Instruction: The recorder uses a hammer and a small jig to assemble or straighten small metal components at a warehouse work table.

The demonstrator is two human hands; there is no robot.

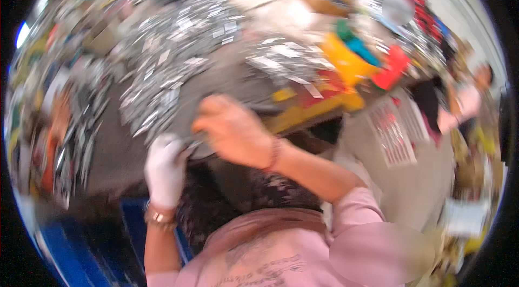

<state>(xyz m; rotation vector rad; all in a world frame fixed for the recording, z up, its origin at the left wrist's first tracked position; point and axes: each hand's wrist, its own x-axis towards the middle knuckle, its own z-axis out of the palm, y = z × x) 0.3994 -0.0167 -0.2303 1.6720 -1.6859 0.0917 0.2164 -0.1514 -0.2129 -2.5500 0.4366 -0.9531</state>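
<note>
My left hand [165,167], in a white glove, is at the near edge of the dark worktable [211,78]. Its fingers are closed, with a small grey, shiny thing at their tips that is too blurred to name. Bare, my right hand [227,127] hovers just to the right and slightly farther off, its fingers curled inward. Whatever those fingers may hold is hidden by the blur. Beyond both hands lies a large heap of flat silvery pieces [157,97], and a smaller heap of silvery pieces [286,57] is farther right.
Yellow and orange items [346,60] and a red item [392,68] lie at the table's right. Printed sheets [392,130] rest on a pale surface there. Another person's hand [60,116] is at far left; a person in pink [465,106] is at right. Blue crates [81,249] stand below.
</note>
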